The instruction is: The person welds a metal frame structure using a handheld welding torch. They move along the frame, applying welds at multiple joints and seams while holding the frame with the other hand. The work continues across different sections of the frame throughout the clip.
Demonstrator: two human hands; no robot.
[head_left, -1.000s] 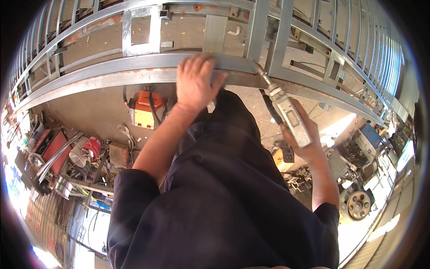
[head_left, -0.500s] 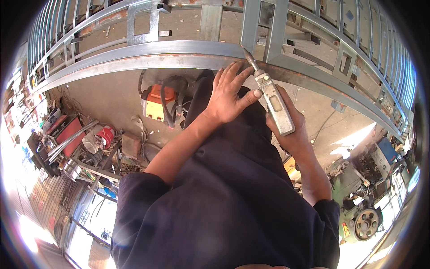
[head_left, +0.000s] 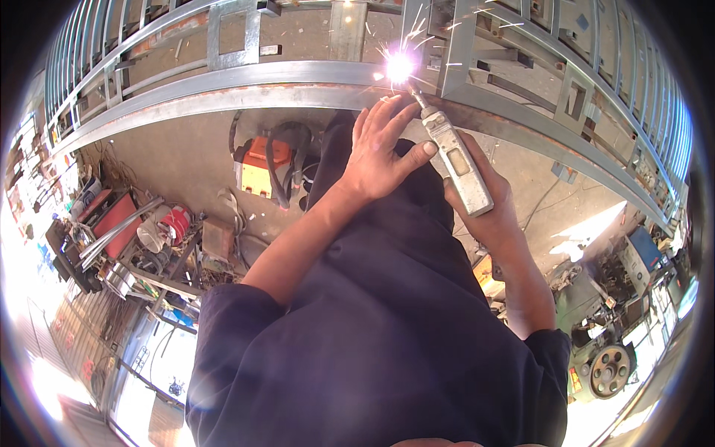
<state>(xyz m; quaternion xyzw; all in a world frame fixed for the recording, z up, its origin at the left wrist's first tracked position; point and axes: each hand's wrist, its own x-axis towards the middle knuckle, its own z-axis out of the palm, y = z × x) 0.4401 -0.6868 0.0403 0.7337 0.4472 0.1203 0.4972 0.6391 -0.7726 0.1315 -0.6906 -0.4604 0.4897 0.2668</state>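
Observation:
My right hand [head_left: 491, 197] is wrapped around a boxy grey welding torch [head_left: 459, 165], its slim nozzle slanting up and left. At the tip a bright white-violet arc [head_left: 400, 68] throws sparks over a joint of the metal frame [head_left: 283, 77], where a rail meets an upright. The glare hides the joint itself. Just left of the torch, my left hand [head_left: 376, 158] has its fingers stretched out and thumb spread. Its fingertips are at the near edge of the rail; whether they press on it I cannot tell.
Under the rail stands an orange and yellow box [head_left: 255, 177] with black cables. A cluttered rack [head_left: 160, 276] with a red container [head_left: 176, 223] is at the left. Machinery with a spoked wheel [head_left: 609, 371] stands at the lower right. Barred frame sections extend along the far side.
A bright arc with flying sparks has appeared at the torch's tip. The torch has shifted very slightly, and my left hand stays nearly in place.

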